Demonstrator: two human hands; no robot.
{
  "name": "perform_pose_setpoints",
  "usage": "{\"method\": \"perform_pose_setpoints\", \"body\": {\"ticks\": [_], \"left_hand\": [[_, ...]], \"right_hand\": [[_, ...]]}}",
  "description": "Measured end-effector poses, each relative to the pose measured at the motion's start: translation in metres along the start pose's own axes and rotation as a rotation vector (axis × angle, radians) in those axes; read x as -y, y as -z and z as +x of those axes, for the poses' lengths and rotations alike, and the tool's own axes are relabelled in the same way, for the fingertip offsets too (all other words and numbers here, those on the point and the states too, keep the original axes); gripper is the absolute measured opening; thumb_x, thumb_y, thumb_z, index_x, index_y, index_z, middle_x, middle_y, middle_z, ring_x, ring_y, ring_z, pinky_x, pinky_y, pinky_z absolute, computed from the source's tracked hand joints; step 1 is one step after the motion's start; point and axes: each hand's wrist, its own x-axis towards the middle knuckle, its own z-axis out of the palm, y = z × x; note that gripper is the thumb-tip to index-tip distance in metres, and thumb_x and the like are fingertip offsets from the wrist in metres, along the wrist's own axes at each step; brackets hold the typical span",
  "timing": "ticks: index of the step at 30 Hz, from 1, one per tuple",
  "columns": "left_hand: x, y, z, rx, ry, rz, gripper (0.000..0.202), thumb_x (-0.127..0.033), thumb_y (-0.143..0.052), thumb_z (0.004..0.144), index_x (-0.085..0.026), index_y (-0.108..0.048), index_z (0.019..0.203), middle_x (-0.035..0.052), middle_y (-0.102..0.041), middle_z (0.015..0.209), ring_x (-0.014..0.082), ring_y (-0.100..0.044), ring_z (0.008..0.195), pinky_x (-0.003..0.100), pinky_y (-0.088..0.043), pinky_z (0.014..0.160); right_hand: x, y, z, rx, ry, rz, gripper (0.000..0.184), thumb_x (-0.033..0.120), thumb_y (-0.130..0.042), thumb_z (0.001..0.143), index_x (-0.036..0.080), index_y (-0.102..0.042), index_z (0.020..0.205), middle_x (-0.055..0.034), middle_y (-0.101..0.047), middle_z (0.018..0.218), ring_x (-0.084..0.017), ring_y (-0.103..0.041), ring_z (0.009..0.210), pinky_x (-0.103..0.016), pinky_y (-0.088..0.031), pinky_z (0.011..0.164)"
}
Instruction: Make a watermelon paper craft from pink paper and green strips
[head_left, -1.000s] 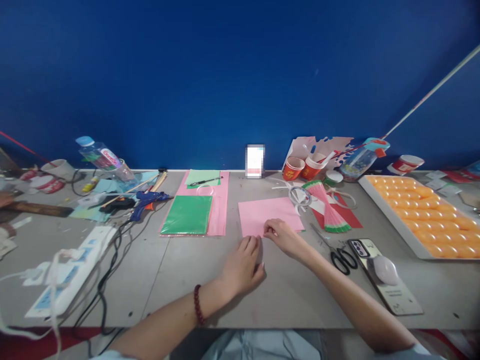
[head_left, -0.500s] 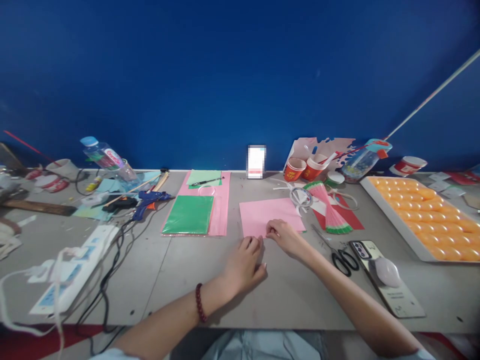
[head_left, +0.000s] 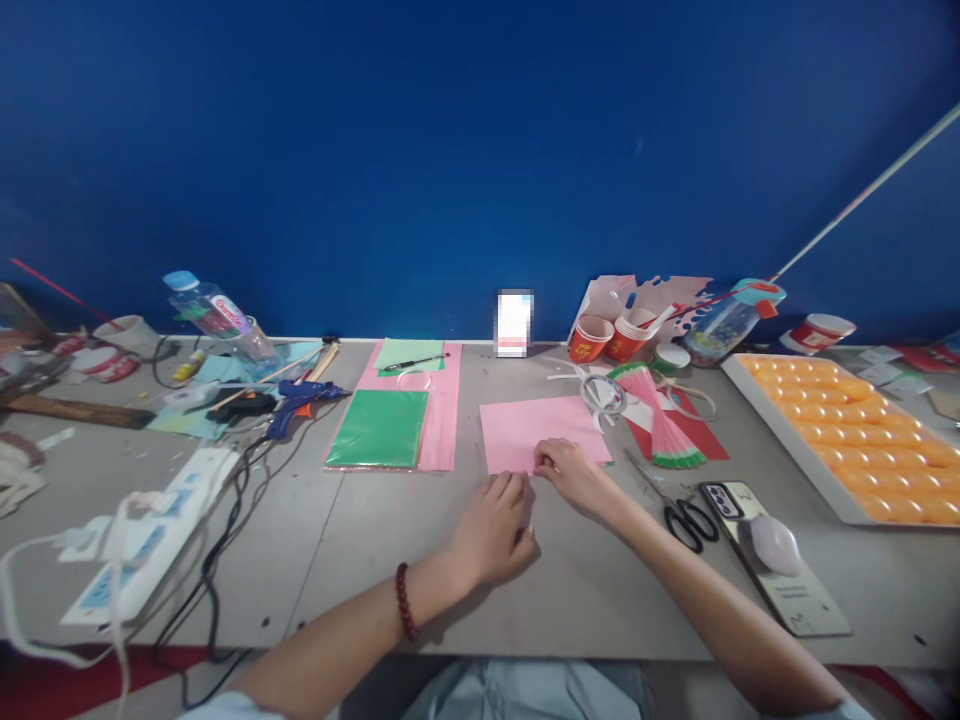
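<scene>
A sheet of pink paper (head_left: 517, 425) lies flat in front of me, with a sliver of green showing beneath its right near corner. At its near edge, my right hand (head_left: 566, 468) has its fingers curled in and closed on the paper; the exact pinch is hidden by the knuckles. My left hand (head_left: 495, 530), with a dark red bead bracelet (head_left: 406, 600) on the wrist, rests beside it. Its fingertips touch the paper's near edge and its thumb stands apart, so the hand is open.
Black-handled scissors (head_left: 686, 520), a phone (head_left: 787, 580), a folded watermelon-patterned paper fan (head_left: 660, 425) and an orange-filled tray (head_left: 862, 430) lie right. Leftward are a green paper pack (head_left: 379, 430), a blue glue gun (head_left: 292, 405) and a power strip (head_left: 161, 540) with trailing cords.
My left hand's fingers have shifted slightly at the paper's near edge. The right hand and the paper look almost unchanged.
</scene>
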Motion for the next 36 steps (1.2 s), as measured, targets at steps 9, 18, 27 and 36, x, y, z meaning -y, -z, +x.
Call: {"method": "perform_pose_setpoints", "body": {"ticks": [9,18,27,36], "left_hand": [[-0.002,0.005,0.002,-0.011,-0.002,-0.006,0.057,-0.035,-0.053,0.081,-0.014,-0.040,0.133,0.0101,-0.052,0.117,0.0272,-0.043,0.108,0.042,-0.041,0.095],[-0.006,0.005,0.004,0.024,0.020,0.030,0.051,-0.029,-0.049,0.078,-0.011,-0.047,0.126,0.0131,-0.050,0.120,0.0294,-0.041,0.113,0.042,-0.038,0.099],[-0.004,-0.001,0.002,0.013,0.002,0.057,0.062,-0.032,-0.047,0.079,-0.006,-0.040,0.135,0.0147,-0.051,0.122,0.0295,-0.043,0.112,0.041,-0.037,0.101],[-0.004,0.000,0.004,0.013,0.011,0.031,0.065,-0.030,-0.048,0.079,-0.008,-0.034,0.139,0.0126,-0.051,0.121,0.0287,-0.042,0.111,0.041,-0.039,0.099]], "right_hand": [[0.007,0.009,-0.003,0.034,0.004,-0.142,0.003,0.017,-0.058,0.084,0.019,-0.058,0.081,-0.0020,-0.064,0.080,-0.018,-0.053,0.078,-0.029,-0.030,0.073],[0.002,0.004,-0.004,-0.004,-0.019,-0.103,0.007,0.019,-0.061,0.083,0.019,-0.056,0.079,-0.0013,-0.062,0.078,-0.017,-0.054,0.078,-0.029,-0.029,0.073],[-0.008,0.008,-0.009,-0.055,-0.061,-0.154,0.009,0.022,-0.062,0.082,0.019,-0.056,0.075,-0.0014,-0.064,0.077,-0.019,-0.055,0.079,-0.031,-0.028,0.074],[-0.014,0.009,-0.016,-0.103,-0.066,-0.154,0.010,0.025,-0.061,0.083,0.020,-0.056,0.076,-0.0004,-0.064,0.078,-0.019,-0.054,0.081,-0.032,-0.028,0.077]]}}
